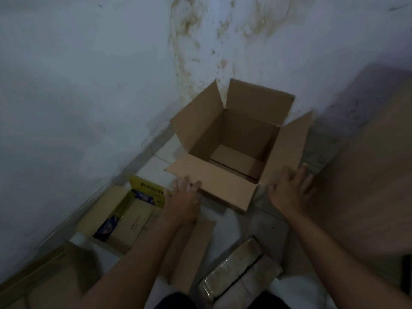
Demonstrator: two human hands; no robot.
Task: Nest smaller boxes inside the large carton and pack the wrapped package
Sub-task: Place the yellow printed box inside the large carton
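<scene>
A large brown carton (249,130) stands open on the floor against the wall, all flaps up or out, nothing visible inside it. My left hand (185,197) rests at the edge of its near flap, thumb on top of the cardboard. My right hand (292,188) lies flat with spread fingers against the carton's right flap and side. A wrapped package (240,270) in clear plastic lies on the floor near my knees. A smaller open box (124,217) with yellow and blue print sits to the left by the wall.
A stained wall runs behind and left of the carton. A flat piece of cardboard (194,253) lies under my left forearm. Another brown box (46,279) sits at the lower left. A large brown surface (367,175) rises on the right.
</scene>
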